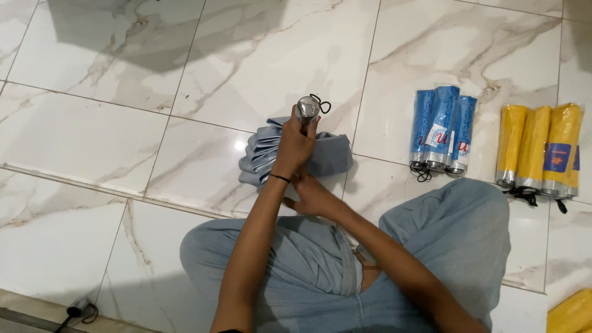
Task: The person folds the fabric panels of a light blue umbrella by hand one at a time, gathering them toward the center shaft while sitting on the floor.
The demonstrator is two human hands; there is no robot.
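A grey-blue folding umbrella (262, 154) stands upright over the floor in front of my crossed legs, its fabric loose and pleated on both sides. My left hand (295, 147) is closed around the shaft just below the silver handle (307, 107), which has a black wrist loop (323, 103). A thin black band is on that wrist. My right hand (310, 195) sits lower, under the fabric, closed on the bottom part of the umbrella close to my knee.
On the white marble floor to the right lie three blue folded umbrellas (441, 126) in clear sleeves, then a group of yellow ones (542, 151). Another yellow piece (570, 313) shows at the bottom right. A small dark handle with a strap (78, 307) lies bottom left.
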